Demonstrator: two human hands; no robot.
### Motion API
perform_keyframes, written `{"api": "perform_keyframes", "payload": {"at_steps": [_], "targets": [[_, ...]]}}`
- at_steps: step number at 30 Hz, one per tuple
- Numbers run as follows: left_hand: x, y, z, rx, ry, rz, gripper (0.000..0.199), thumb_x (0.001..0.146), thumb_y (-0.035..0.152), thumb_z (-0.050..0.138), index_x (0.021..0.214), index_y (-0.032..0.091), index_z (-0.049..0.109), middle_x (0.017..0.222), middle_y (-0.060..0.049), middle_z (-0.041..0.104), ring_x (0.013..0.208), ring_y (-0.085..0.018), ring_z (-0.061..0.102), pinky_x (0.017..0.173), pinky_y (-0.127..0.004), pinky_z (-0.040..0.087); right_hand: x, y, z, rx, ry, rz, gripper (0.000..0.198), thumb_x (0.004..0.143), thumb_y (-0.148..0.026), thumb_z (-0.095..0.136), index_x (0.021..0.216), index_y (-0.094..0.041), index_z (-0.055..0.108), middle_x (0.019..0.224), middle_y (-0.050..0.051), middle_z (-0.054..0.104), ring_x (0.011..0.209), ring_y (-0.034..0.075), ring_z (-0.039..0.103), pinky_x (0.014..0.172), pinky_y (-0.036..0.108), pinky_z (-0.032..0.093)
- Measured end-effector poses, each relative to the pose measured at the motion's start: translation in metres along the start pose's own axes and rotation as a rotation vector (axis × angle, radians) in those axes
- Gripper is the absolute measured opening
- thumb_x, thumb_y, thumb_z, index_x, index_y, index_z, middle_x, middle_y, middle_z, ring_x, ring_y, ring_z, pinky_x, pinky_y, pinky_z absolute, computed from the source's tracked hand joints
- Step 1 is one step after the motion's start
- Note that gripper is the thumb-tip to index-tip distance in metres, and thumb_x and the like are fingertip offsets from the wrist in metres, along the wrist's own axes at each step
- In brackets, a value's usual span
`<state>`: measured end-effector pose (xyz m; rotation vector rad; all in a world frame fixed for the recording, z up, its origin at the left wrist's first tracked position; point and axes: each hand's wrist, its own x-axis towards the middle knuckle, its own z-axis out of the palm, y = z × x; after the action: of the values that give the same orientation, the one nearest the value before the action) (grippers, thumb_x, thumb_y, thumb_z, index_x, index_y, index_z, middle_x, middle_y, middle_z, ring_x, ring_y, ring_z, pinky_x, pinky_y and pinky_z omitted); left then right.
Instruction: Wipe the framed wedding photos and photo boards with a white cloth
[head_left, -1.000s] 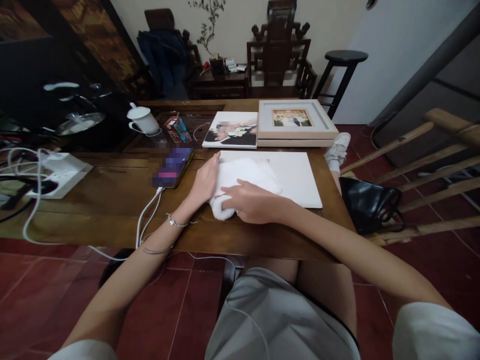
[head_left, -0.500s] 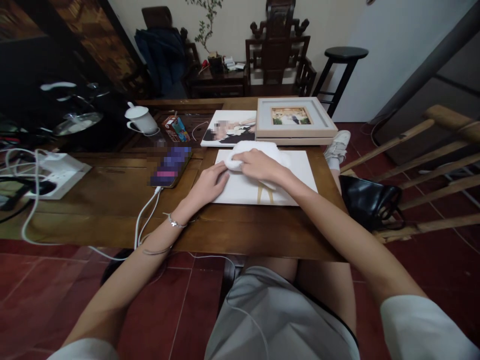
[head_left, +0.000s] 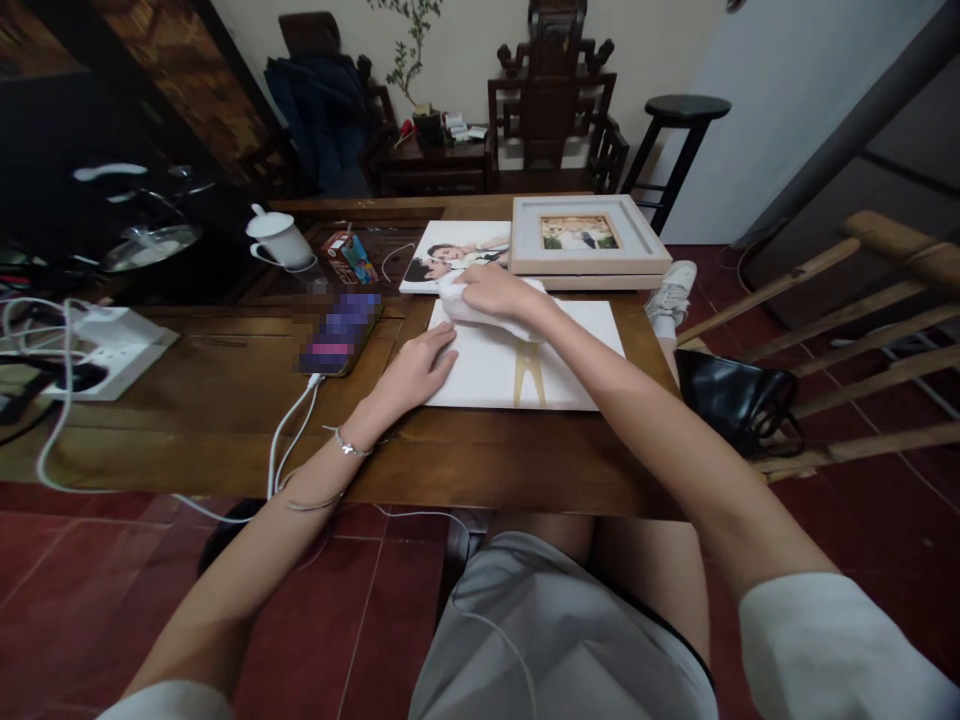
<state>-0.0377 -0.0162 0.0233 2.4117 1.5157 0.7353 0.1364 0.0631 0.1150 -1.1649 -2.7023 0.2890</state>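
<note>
A white panel (head_left: 577, 375) lies flat on the wooden table, with a tan, two-legged mark (head_left: 529, 375) near its front edge. My right hand (head_left: 495, 292) is closed on a white cloth (head_left: 487, 318) and presses it against the far left part of the panel. The hand and forearm partly cover the cloth. At the panel's left edge rests my left hand (head_left: 421, 368), fingers stretched out and thumb apart, holding nothing. Just beyond the cloth lies a photo panel (head_left: 427, 245) picturing two people.
Framed pictures (head_left: 592, 265) are stacked at the back right. On the left are a phone (head_left: 341, 335) with a white cable, a lidded white cup (head_left: 279, 240), a drink carton (head_left: 349, 257) and a power strip (head_left: 124, 355). A wooden chair (head_left: 885, 330) and another person's shoe (head_left: 671, 290) are at right.
My right hand has moved the cloth a little left and away from me, uncovering more of the panel and its tan mark. The left hand stays at the panel's edge.
</note>
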Motion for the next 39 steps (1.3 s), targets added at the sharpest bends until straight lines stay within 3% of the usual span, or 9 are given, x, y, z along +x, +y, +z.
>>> {"api": "perform_keyframes", "payload": {"at_steps": [6, 14, 17, 21, 26, 31, 39], "targets": [[0.000, 0.000, 0.000, 0.010, -0.025, -0.007, 0.047, 0.097, 0.034, 0.043, 0.132, 0.010, 0.062, 0.146, -0.016, 0.056, 0.140, -0.030, 0.050, 0.119, -0.050, 0.037, -0.036, 0.047, -0.028, 0.145, -0.071, 0.240, 0.032, 0.073, -0.006, 0.045, 0.092, -0.011, 0.071, 0.102, 0.011, 0.075, 0.089, 0.025, 0.065, 0.077, 0.032, 0.049], [-0.001, 0.001, 0.000, 0.023, -0.030, 0.003, 0.048, 0.098, 0.034, 0.042, 0.133, 0.007, 0.061, 0.147, -0.018, 0.056, 0.140, -0.030, 0.050, 0.120, -0.048, 0.036, -0.105, 0.098, -0.026, 0.248, 0.072, 0.390, 0.040, 0.080, -0.013, 0.036, 0.092, -0.010, 0.075, 0.102, 0.008, 0.075, 0.096, 0.023, 0.064, 0.081, 0.035, 0.043], [-0.001, 0.002, 0.000, 0.032, -0.036, -0.001, 0.046, 0.098, 0.032, 0.042, 0.133, 0.009, 0.061, 0.147, -0.017, 0.055, 0.140, -0.030, 0.049, 0.120, -0.049, 0.036, -0.131, 0.095, -0.021, 0.256, 0.096, 0.334, 0.033, 0.074, -0.014, 0.042, 0.087, -0.015, 0.073, 0.101, 0.006, 0.075, 0.097, 0.025, 0.064, 0.084, 0.036, 0.044], [-0.001, 0.002, 0.001, 0.038, -0.040, 0.005, 0.046, 0.099, 0.030, 0.041, 0.134, 0.008, 0.060, 0.149, -0.017, 0.053, 0.141, -0.030, 0.048, 0.120, -0.050, 0.035, -0.172, 0.066, -0.018, 0.202, 0.030, 0.190, 0.026, 0.072, -0.015, 0.041, 0.078, -0.020, 0.066, 0.087, 0.004, 0.071, 0.084, 0.024, 0.063, 0.081, 0.035, 0.044], [-0.001, -0.001, 0.003, 0.073, -0.038, 0.012, 0.044, 0.099, 0.028, 0.042, 0.134, 0.006, 0.059, 0.149, -0.018, 0.053, 0.142, -0.028, 0.047, 0.121, -0.047, 0.035, -0.210, 0.047, -0.014, 0.221, -0.049, 0.096, 0.026, 0.075, -0.022, 0.046, 0.088, -0.021, 0.069, 0.088, 0.004, 0.072, 0.085, 0.025, 0.063, 0.082, 0.035, 0.043], [-0.001, 0.000, 0.002, 0.069, -0.037, 0.022, 0.044, 0.100, 0.026, 0.042, 0.135, 0.006, 0.059, 0.149, -0.019, 0.053, 0.142, -0.029, 0.047, 0.121, -0.046, 0.035, -0.202, 0.064, -0.013, 0.254, -0.025, 0.100, 0.021, 0.073, -0.024, 0.046, 0.081, -0.021, 0.066, 0.081, 0.002, 0.068, 0.080, 0.024, 0.060, 0.078, 0.034, 0.042], [-0.001, 0.002, 0.000, 0.072, -0.053, 0.014, 0.044, 0.100, 0.025, 0.041, 0.135, 0.006, 0.059, 0.149, -0.018, 0.052, 0.141, -0.030, 0.048, 0.120, -0.049, 0.036, -0.147, 0.110, -0.018, 0.280, 0.012, 0.088, 0.009, 0.073, -0.022, 0.045, 0.074, -0.021, 0.054, 0.080, 0.002, 0.060, 0.081, 0.023, 0.055, 0.077, 0.033, 0.039]]}}
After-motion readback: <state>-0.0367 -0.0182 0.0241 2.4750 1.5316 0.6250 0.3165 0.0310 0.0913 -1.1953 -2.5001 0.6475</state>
